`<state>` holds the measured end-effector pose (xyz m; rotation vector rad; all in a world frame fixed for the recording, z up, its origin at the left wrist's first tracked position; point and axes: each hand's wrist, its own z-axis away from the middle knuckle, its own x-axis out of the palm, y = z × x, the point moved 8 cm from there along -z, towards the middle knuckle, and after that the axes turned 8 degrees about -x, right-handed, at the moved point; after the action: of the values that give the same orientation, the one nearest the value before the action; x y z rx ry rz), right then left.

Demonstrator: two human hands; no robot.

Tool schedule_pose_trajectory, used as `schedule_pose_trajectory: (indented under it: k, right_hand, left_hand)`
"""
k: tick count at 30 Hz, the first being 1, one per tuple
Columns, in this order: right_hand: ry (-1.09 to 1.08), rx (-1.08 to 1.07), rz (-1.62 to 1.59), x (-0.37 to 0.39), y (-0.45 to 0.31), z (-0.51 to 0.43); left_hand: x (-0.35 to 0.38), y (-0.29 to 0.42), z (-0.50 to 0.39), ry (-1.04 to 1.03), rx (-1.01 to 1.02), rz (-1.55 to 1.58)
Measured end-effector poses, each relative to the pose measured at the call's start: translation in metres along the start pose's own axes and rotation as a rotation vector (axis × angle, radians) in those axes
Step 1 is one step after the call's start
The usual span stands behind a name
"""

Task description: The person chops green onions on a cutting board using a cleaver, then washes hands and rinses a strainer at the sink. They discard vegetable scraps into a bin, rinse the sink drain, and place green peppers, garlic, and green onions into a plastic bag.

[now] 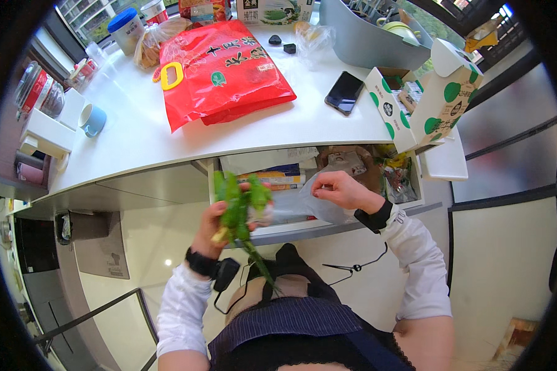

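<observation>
My left hand (213, 222) is closed around a bunch of green leafy vegetables (236, 204), held over the front edge of a pulled-out drawer (315, 227). Thin green stalks hang from the bunch towards my lap. On the right, my right hand (334, 190) has its fingertips pinched at a thin translucent plastic bag (318, 208) in the drawer; whether it grips the bag is not certain. Boxes, papers and packets lie inside the drawer.
On the white counter (130, 139) lie a large red bag (227, 74) with a yellow handle, a smartphone (345, 92) and a light-blue mug (92, 120). An opened carton with green dots (399, 111) stands at the right, near a grey bin (352, 37). A black cable hangs at each wrist.
</observation>
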<state>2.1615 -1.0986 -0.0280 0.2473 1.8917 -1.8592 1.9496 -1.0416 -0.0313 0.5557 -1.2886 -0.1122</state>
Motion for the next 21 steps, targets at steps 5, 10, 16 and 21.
schedule_pose_trajectory:
  k: [5,10,16,21]
  right_hand:
    - [-0.075,-0.063,0.222,-0.007,-0.011,-0.016]
    - [-0.037,-0.106,0.166,-0.015,-0.014,-0.02]
    - [0.038,0.055,0.035,0.0,0.003,-0.018]
    - [0.172,0.13,-0.241,0.012,0.006,-0.021]
  left_hand:
    - [-0.004,-0.041,-0.048,0.012,-0.301,0.003]
    - [-0.002,-0.049,-0.053,-0.046,-0.32,0.022]
    - [-0.005,-0.071,-0.052,-0.055,-0.35,0.169]
    - [-0.031,-0.082,-0.061,0.1,-0.332,0.209]
